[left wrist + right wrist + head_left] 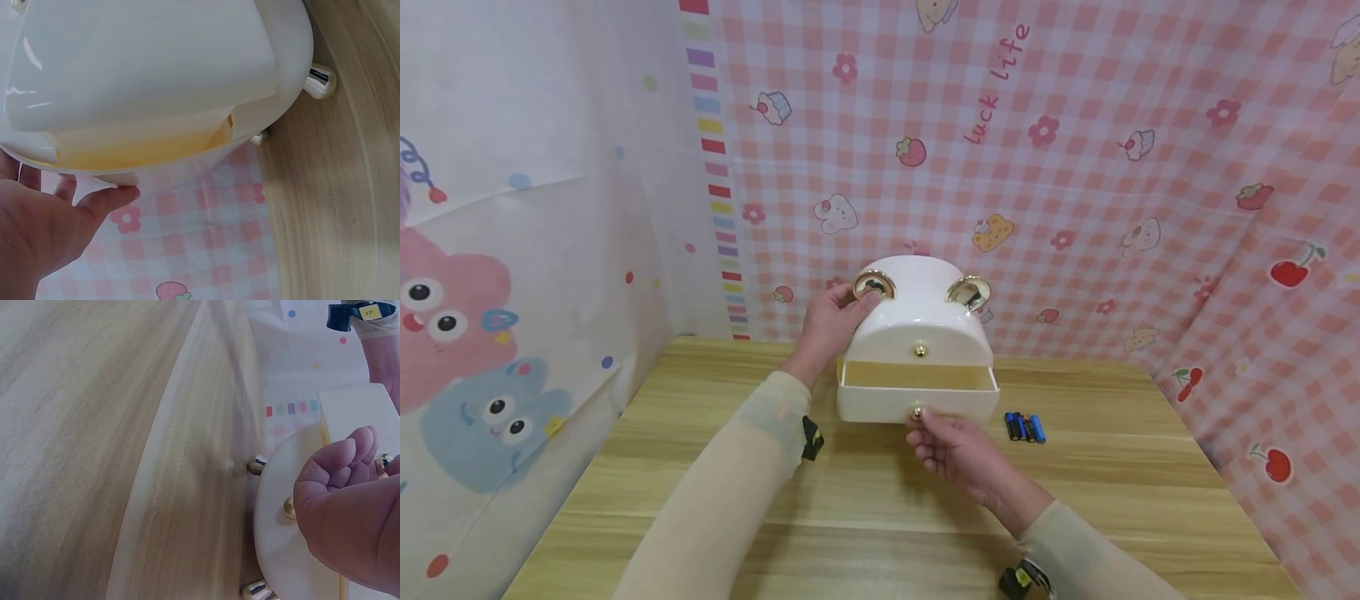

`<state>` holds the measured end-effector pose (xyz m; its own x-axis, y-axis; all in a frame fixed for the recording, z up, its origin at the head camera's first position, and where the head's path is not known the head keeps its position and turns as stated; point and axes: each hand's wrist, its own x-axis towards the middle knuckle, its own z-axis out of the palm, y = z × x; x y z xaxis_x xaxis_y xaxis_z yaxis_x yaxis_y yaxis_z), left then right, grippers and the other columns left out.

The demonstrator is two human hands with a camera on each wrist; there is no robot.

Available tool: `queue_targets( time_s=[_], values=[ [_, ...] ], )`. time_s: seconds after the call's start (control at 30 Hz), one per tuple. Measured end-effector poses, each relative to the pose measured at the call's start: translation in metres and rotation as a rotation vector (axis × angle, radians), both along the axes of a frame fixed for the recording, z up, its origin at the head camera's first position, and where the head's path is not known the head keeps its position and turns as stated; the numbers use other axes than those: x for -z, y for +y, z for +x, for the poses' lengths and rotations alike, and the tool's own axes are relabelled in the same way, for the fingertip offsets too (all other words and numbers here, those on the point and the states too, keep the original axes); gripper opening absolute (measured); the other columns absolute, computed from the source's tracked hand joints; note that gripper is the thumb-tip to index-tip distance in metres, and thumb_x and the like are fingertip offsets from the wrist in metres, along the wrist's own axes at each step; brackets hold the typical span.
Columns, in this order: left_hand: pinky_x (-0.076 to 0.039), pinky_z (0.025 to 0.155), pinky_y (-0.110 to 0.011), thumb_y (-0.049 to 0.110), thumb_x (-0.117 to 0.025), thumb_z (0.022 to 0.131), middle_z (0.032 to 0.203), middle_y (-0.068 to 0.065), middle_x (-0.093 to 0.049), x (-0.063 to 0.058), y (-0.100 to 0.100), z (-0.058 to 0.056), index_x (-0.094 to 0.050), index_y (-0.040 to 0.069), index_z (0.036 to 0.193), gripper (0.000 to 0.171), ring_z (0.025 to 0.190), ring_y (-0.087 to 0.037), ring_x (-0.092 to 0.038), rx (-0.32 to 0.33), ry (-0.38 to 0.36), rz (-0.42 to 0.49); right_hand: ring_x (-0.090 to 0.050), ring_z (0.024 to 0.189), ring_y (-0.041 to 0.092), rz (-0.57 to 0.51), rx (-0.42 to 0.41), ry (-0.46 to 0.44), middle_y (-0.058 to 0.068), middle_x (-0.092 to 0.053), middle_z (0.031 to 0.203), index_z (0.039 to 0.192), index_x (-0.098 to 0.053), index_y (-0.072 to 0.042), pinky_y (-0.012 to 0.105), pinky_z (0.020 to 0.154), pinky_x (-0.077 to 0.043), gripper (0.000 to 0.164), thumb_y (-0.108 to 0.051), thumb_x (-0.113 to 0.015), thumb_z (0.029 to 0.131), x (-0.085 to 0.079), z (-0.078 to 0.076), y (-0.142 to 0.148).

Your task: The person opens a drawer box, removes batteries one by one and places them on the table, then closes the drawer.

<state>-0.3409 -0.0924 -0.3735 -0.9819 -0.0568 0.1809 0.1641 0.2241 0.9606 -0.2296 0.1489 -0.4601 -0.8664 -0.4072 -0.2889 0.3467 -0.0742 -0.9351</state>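
Observation:
A white storage box (917, 287) with a rounded top and two gold-rimmed ear-like rings stands near the back of the table. Its drawer (880, 404) is pulled out, showing a yellowish interior. At the upper left of the box, my left hand (837, 321) holds the gold-rimmed ring (862, 276) between thumb and fingers. Thumb and fingertips of my right hand (955, 454) pinch the gold knob (917, 412) on the drawer's front. Above the opening sits another gold knob (921, 351). Gold feet (257, 464) show under the box in the right wrist view.
Several small blue and black batteries (1025, 427) lie in a row on the wooden table (1112, 500), right of the box. A pink checked cloth (1075, 183) hangs behind, and a white printed cloth (587, 233) hangs on the left.

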Motion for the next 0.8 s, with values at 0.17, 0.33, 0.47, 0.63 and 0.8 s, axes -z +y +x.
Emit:
queue_targets(
  time_s=[0.17, 0.33, 0.47, 0.63, 0.8],
  values=[
    [-0.054, 0.078, -0.023, 0.043, -0.077, 0.099, 0.121, -0.012, -0.077, 0.001, 0.000, -0.001, -0.077, 0.012, 0.125, 0.040, 0.096, -0.016, -0.066, 0.005, 0.008, 0.009, -0.065, 0.088, 0.010, 0.007, 0.008, 0.003, -0.006, -0.076, 0.096, 0.121, -0.075, -0.011, 0.025, 0.081, -0.053, 0.039, -0.044, -0.057, 0.111, -0.001, -0.003, -0.002],
    [-0.054, 0.080, -0.023, 0.041, -0.077, 0.100, 0.124, -0.012, -0.077, 0.002, 0.000, -0.001, -0.077, 0.012, 0.127, 0.040, 0.097, -0.015, -0.066, 0.003, 0.010, 0.016, -0.064, 0.088, 0.010, 0.027, 0.015, 0.012, -0.007, -0.076, 0.097, 0.132, -0.068, 0.000, 0.025, 0.081, -0.053, 0.051, -0.044, -0.055, 0.112, -0.002, -0.009, -0.004],
    [-0.055, 0.080, -0.023, 0.041, -0.077, 0.100, 0.126, -0.011, -0.077, 0.002, 0.001, -0.001, -0.077, 0.012, 0.128, 0.040, 0.097, -0.015, -0.067, 0.012, 0.002, 0.030, -0.064, 0.088, 0.011, 0.033, 0.022, 0.010, -0.006, -0.076, 0.097, 0.132, -0.069, 0.000, 0.025, 0.080, -0.053, 0.051, -0.045, -0.055, 0.112, -0.002, -0.013, -0.005],
    [-0.055, 0.081, -0.022, 0.041, -0.077, 0.100, 0.127, -0.011, -0.077, 0.001, 0.001, 0.000, -0.077, 0.012, 0.127, 0.040, 0.101, -0.016, -0.067, 0.014, -0.003, 0.031, -0.063, 0.087, 0.011, 0.024, 0.023, 0.021, -0.006, -0.075, 0.097, 0.131, -0.068, -0.001, 0.025, 0.079, -0.052, 0.049, -0.044, -0.054, 0.112, -0.001, -0.019, -0.007],
    [-0.055, 0.085, -0.025, 0.040, -0.077, 0.100, 0.128, -0.012, -0.077, -0.001, 0.000, 0.000, -0.076, 0.011, 0.128, 0.041, 0.106, -0.019, -0.069, 0.014, 0.020, 0.002, -0.063, 0.086, 0.010, 0.004, 0.032, 0.022, -0.005, -0.075, 0.097, 0.128, -0.069, -0.002, 0.024, 0.078, -0.052, 0.045, -0.042, -0.054, 0.113, -0.003, -0.023, -0.008]
  ],
)
